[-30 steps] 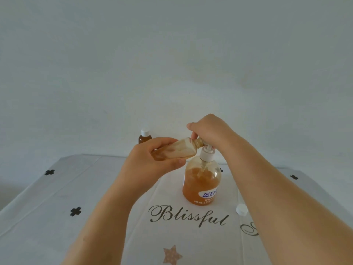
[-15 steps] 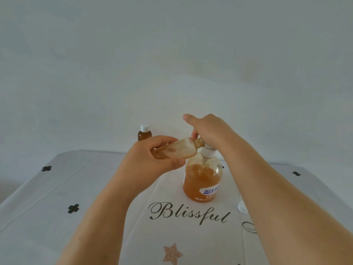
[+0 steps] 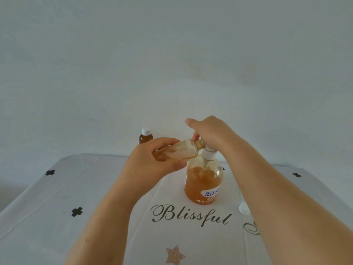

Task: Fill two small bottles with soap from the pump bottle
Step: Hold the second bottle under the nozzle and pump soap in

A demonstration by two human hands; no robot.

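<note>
- Pump bottle [image 3: 203, 180] of amber soap stands mid-tabletop [image 3: 57, 217]; filling bottle 2 of 2 looks underway.
- Right hand [image 3: 210, 131] curls over its pump head, apparently pressing.
- Left hand [image 3: 152, 159] grips the open small bottle [image 3: 179, 151], which is tilted with its mouth at the spout.
- Capped small bottle [image 3: 146, 135] stands behind, seemingly done.
- White cap [image 3: 243, 208] lies to the right; the next move calls for pumping until full, then capping.

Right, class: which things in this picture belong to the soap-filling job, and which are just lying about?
In the job: pump bottle, right hand on its pump head; open small bottle, held tilted by the left hand, mouth at the nozzle; capped small bottle at the back.
Lying about: loose white cap beside the right forearm; printed tablecloth.
</note>
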